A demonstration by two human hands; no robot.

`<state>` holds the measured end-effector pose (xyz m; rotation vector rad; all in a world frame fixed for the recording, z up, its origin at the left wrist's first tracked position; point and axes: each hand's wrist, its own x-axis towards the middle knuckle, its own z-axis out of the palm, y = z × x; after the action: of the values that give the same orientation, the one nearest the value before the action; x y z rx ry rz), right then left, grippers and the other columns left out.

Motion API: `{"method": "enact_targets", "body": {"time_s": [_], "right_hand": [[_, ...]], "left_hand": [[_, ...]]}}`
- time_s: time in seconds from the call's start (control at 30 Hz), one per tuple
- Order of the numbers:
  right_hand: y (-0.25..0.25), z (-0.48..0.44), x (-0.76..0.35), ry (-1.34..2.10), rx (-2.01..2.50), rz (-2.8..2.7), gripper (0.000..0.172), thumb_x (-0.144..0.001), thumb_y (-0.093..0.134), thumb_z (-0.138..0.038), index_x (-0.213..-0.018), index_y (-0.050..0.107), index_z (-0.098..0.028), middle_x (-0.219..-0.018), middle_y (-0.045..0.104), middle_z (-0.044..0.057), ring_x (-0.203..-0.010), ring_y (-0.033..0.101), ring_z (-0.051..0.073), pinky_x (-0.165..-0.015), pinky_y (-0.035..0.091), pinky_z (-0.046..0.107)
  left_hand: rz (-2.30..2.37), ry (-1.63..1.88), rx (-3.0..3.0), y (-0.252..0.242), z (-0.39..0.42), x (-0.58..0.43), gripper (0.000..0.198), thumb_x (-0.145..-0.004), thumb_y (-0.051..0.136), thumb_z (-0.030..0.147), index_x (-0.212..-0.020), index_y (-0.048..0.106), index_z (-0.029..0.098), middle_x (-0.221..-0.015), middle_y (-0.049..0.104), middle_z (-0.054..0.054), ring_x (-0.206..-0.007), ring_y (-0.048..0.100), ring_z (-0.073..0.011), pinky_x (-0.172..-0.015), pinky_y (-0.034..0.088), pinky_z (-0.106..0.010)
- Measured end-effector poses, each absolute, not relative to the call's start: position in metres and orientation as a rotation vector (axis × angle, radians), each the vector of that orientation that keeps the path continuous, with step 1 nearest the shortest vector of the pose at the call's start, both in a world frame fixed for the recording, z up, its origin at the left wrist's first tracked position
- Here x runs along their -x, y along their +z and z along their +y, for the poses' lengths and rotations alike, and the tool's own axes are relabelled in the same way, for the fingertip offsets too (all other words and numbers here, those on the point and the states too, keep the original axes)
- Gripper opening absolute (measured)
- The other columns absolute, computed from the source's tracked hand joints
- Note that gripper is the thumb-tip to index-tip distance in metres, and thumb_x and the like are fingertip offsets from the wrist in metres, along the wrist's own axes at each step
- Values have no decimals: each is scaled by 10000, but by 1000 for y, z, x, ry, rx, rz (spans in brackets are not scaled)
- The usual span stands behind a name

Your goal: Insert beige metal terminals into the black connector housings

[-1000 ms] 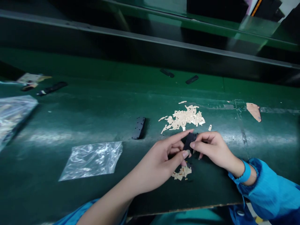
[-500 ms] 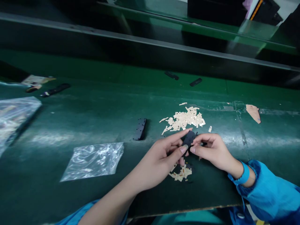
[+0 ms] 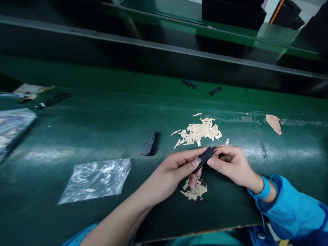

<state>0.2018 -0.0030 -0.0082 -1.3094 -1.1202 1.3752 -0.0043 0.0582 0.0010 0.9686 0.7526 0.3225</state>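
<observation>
Black part [image 3: 203, 160]: between the two hands, above the tabletop [image 3: 77, 136] near its front edge. Half a second ago more of its broad studded face showed; now it is turned more edge-on and looks slimmer and longer.
Long axis: slanting, from the near left end beside the left thumb to the far right end by the right forefinger. Earlier it stood steeper in the view. The far end points away from the wearer and to the right.
Left hand [image 3: 176, 169]: fingers closed on the black part, thumb on top. The forefinger reached past the part a second ago; now its tip ends at the part's far end. One lower finger hangs in front of the small pile [image 3: 202, 190].
Right hand [image 3: 234, 164]: thumb and bent forefinger nearly together at the part's right edge, thumb tip touching it; I cannot tell whether they grip it.
Large pile [image 3: 202, 131]: pale flat strips just beyond the hands, unchanged.
Second part [image 3: 149, 142]: black, lying left of the large pile, its far end leaning right.
Clear bag [image 3: 97, 179]: flat on the tabletop, left of the left hand, where it was before.
</observation>
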Motion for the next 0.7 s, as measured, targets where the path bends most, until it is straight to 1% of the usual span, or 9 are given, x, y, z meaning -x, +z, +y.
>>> {"method": "enact_targets", "body": {"time_s": [0.07, 0.13, 0.27, 0.33, 0.47, 0.53, 0.7], "right_hand": [[-9, -3, -203, 1361, 1333, -1095, 293, -848, 817, -488, -804, 744, -208, -751, 682, 25, -621, 543, 145, -513, 402, 267], [-8, -3, -204, 1320, 1346, -1104, 266, -856, 813, -460, -794, 750, -209, -734, 670, 20, -597, 523, 137, -498, 393, 262], [-3, -2, -205, 1209, 1343, -1215, 261, -891, 787, -434, -771, 753, -204, -710, 661, 20, -555, 519, 123, -481, 400, 257], [-2, -1, -206, 1146, 1351, -1249, 258, -875, 813, -438, -779, 757, -206, -701, 661, 19, -558, 535, 126, -487, 419, 257], [-3, 0, -210, 1143, 1358, -1181, 238, -850, 835, -425, -839, 749, -204, -739, 652, 18, -598, 563, 130, -488, 430, 242], [-3, 0, -212, 1158, 1350, -1144, 214, -859, 820, -405, -871, 741, -206, -761, 641, 18, -624, 569, 135, -494, 436, 239], [0, -2, -212, 1138, 1345, -1161, 188, -825, 851, -343, -912, 738, -221, -812, 617, 15, -703, 587, 149, -526, 471, 236]], "left_hand": [[752, 322, -987, 1, 58, 5, 452, -978, 645, 336, -1403, 682, 185, -712, 635, 30, -536, 612, -106, -656, 505, -285], [746, 312, -991, 2, 59, 5, 450, -982, 651, 348, -1405, 681, 197, -710, 636, 32, -534, 603, -102, -653, 498, -281], [715, 271, -907, 5, 60, 5, 466, -953, 708, 370, -1389, 697, 207, -701, 635, 29, -502, 547, -81, -566, 433, -243], [700, 256, -832, 6, 60, 5, 482, -932, 735, 372, -1378, 705, 192, -680, 630, 26, -488, 519, -77, -529, 406, -234], [689, 268, -708, 6, 61, 5, 489, -898, 773, 356, -1354, 721, 185, -662, 629, 26, -455, 491, -67, -496, 402, -229], [692, 273, -676, 6, 62, 5, 479, -884, 794, 357, -1332, 736, 196, -666, 636, 25, -450, 498, -64, -495, 410, -224], [694, 283, -660, 3, 61, 5, 461, -861, 829, 374, -1283, 764, 200, -675, 647, 22, -456, 517, -61, -500, 420, -215]]}}
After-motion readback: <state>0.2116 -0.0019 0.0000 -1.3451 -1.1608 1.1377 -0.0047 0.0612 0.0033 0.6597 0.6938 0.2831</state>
